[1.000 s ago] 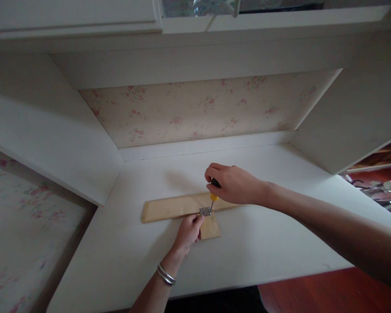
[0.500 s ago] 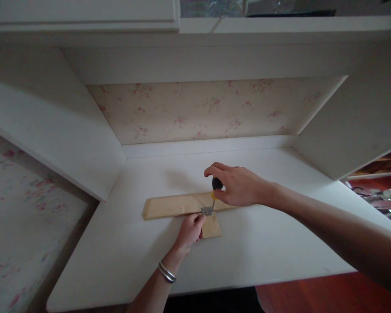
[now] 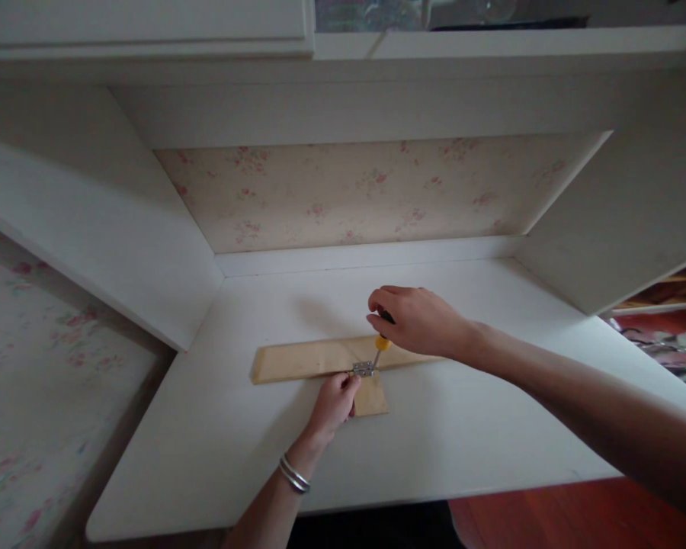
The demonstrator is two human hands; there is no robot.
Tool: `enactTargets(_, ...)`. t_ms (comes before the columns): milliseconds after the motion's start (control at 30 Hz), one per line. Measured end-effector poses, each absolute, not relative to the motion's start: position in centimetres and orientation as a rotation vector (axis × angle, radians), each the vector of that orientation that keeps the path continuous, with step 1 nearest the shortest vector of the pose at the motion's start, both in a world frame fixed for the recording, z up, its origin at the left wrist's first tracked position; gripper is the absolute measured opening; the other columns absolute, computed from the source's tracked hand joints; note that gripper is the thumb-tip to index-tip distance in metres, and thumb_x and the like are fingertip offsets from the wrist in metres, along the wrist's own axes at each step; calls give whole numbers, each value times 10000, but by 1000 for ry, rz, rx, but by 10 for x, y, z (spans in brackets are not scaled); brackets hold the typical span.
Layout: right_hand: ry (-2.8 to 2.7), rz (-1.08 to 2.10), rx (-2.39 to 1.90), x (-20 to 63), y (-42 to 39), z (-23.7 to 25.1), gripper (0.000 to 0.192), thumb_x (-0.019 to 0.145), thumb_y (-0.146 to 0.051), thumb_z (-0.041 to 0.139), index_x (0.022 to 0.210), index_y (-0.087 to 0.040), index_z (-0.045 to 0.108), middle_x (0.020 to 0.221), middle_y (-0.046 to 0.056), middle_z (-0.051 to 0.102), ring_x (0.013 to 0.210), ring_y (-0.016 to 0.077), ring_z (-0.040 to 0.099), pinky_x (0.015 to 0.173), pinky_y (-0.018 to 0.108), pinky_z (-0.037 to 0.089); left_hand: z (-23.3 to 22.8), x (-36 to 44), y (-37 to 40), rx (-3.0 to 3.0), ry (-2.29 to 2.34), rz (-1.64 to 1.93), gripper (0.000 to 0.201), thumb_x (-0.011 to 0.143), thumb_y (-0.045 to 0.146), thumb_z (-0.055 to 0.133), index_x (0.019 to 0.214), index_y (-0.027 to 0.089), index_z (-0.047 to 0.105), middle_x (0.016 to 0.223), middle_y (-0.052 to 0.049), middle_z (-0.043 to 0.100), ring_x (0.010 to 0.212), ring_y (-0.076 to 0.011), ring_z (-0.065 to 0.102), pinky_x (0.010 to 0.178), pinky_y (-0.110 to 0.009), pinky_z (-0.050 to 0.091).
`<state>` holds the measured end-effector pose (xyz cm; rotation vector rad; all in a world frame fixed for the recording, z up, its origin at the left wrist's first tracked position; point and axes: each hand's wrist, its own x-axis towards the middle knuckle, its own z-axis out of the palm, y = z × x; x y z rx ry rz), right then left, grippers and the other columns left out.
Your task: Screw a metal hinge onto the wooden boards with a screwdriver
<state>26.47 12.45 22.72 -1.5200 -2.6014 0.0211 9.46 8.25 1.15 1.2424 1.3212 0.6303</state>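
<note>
A long wooden board lies across the white tabletop, with a small wooden block against its near edge. A metal hinge spans the joint between the two pieces. My left hand is closed at the block's left side, its thumb beside the hinge; its other fingers are partly hidden. My right hand grips the dark handle of a screwdriver with a yellow collar. The screwdriver leans slightly, its tip down at the hinge's right side. The board's right part is partly behind my right hand.
The white tabletop is bounded by side panels and a low back ledge under floral wallpaper. A cabinet shelf overhangs at the top. Shiny metal items lie beyond the right edge, and red floor shows below.
My right hand has shifted slightly right and its fingers have turned around the handle, so the screwdriver tilts more and its yellow collar shows more. My left hand and the wood stay put.
</note>
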Motion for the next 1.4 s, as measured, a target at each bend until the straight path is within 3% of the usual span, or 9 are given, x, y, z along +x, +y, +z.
enactTargets(133, -2645, 124, -1412, 266, 123, 229, 342, 779, -222, 553, 1120, -226, 526, 1203, 40, 527, 712, 149, 577, 618, 272, 375, 11, 95, 83, 1245, 1344, 619, 324, 836, 458, 478, 740, 157, 547, 490, 31, 457, 394, -99, 440, 354, -185, 258)
enactTargets(333, -2544, 37, -1608, 269, 121, 226, 231, 903, -352, 459, 1063, -210, 544, 1029, 59, 598, 748, 203, 596, 627, 295, 378, 10, 96, 83, 1255, 1340, 655, 334, 826, 473, 490, 715, 161, 530, 503, 33, 457, 406, -95, 437, 395, -194, 291)
enactTargets(467, -2604, 87, -1464, 272, 120, 227, 348, 786, -230, 550, 1132, -236, 511, 1230, 40, 509, 666, 141, 571, 613, 270, 372, 7, 96, 83, 1267, 1353, 665, 333, 829, 469, 481, 699, 164, 514, 505, 36, 449, 415, -98, 433, 407, -200, 282)
enactTargets(700, -2564, 81, -1482, 275, 121, 226, 106, 877, -277, 474, 897, -199, 541, 953, 32, 590, 709, 162, 558, 603, 269, 347, 5, 97, 85, 1318, 1394, 671, 335, 827, 453, 485, 675, 160, 538, 479, 31, 442, 446, -106, 411, 454, -214, 253)
enactTargets(833, -2578, 177, -1449, 276, 123, 226, 295, 784, -231, 564, 1073, -204, 511, 1060, 33, 585, 702, 153, 560, 601, 262, 348, 5, 97, 85, 1323, 1398, 681, 336, 819, 455, 495, 659, 161, 524, 498, 30, 449, 458, -104, 409, 464, -214, 247)
enactTargets(1000, -2552, 64, -1538, 276, 125, 228, 188, 889, -355, 480, 812, -198, 551, 870, 26, 602, 682, 168, 550, 584, 273, 328, 3, 96, 85, 1352, 1415, 678, 340, 828, 454, 482, 649, 166, 495, 511, 33, 439, 463, -99, 411, 461, -212, 234)
enactTargets(1200, -2628, 222, -1422, 281, 125, 229, 306, 809, -323, 584, 1095, -222, 539, 1154, 48, 551, 759, 170, 585, 659, 271, 379, 2, 95, 84, 1358, 1417, 677, 345, 835, 459, 473, 659, 164, 504, 514, 29, 448, 466, -100, 420, 457, -211, 231)
enactTargets(1300, -2559, 187, -1570, 283, 125, 227, 306, 902, -451, 473, 1077, -212, 548, 997, 55, 614, 755, 201, 592, 650, 290, 376, 3, 95, 84, 1362, 1417, 671, 331, 835, 451, 478, 676, 165, 520, 507, 32, 449, 464, -101, 426, 459, -209, 236)
enactTargets(1400, -2550, 133, -1546, 284, 124, 225, 172, 895, -279, 450, 1008, -207, 559, 985, 38, 621, 733, 181, 582, 631, 276, 360, 5, 95, 84, 1367, 1423, 663, 323, 830, 443, 486, 673, 163, 515, 505, 30, 455, 458, -100, 433, 454, -208, 243)
